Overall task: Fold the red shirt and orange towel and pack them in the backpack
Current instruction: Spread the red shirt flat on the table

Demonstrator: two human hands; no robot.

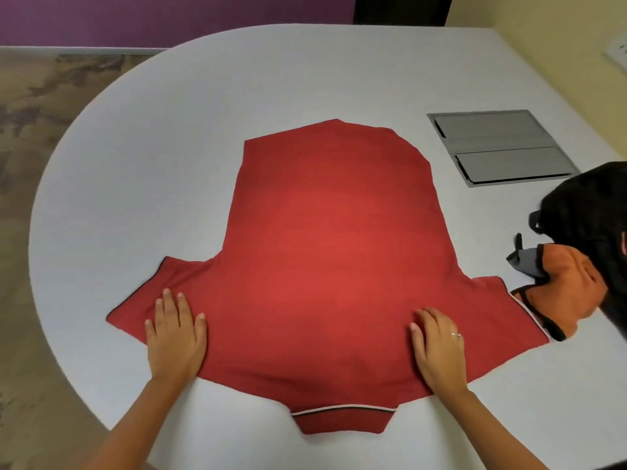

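I am pressing my left hand [176,334] and right hand [437,347], fingers flat, on the red shirt [325,266] spread across the table [169,164]. The orange towel [570,293] is lying at the mouth of the black backpack [590,212], to my right.

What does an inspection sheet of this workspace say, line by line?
Surface: grey rounded table, with a closed grey hatch set into it.
Job's things: red shirt spread flat, collar toward the person; orange towel crumpled, not folded, beside the right sleeve; black backpack at the right edge.
Clutter: small grey cloth beside the towel.
Hands: left hand and right hand press flat on the shirt.
Cables: nothing seen.
Surroundings: purple wall, cream wall, mottled floor.
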